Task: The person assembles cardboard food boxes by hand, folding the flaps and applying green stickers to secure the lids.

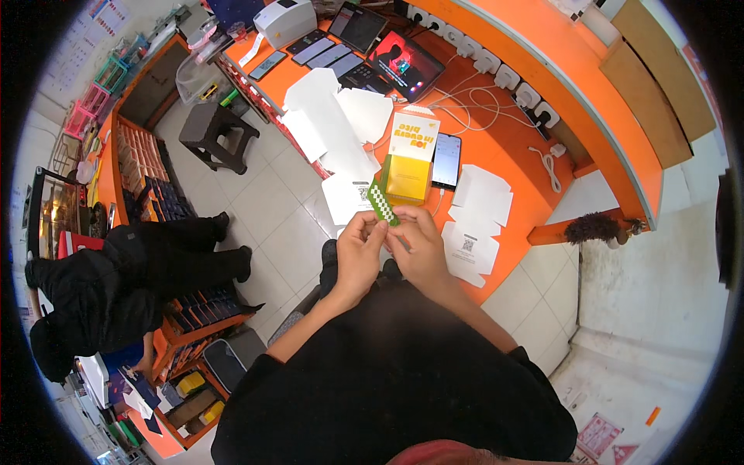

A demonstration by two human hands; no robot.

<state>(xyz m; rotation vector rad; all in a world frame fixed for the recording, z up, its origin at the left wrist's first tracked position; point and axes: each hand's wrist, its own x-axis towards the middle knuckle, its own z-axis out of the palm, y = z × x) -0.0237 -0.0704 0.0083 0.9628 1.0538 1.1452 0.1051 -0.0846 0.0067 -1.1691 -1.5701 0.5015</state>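
Close together at the front edge of the orange counter, my left hand [359, 252] and my right hand [418, 242] pinch a small green-and-white checkered strip [380, 201] between their fingertips. The strip tilts up toward the counter; its lower end is hidden by my fingers. Just beyond it stands a small yellow box [408, 180] with a white and yellow lid [415, 135] raised at the back. A phone [446, 160] with a lit screen lies right of the box. Flat white carton blanks lie on both sides, one at the left [333, 128] and one at the right [474, 221].
A tablet [404, 65] shows a picture at the back, near several phones and a white label printer [285, 22]. White cables [484, 108] run from plugs along the raised shelf. A dark stool [218, 136] and a person in black [132, 271] are at the left.
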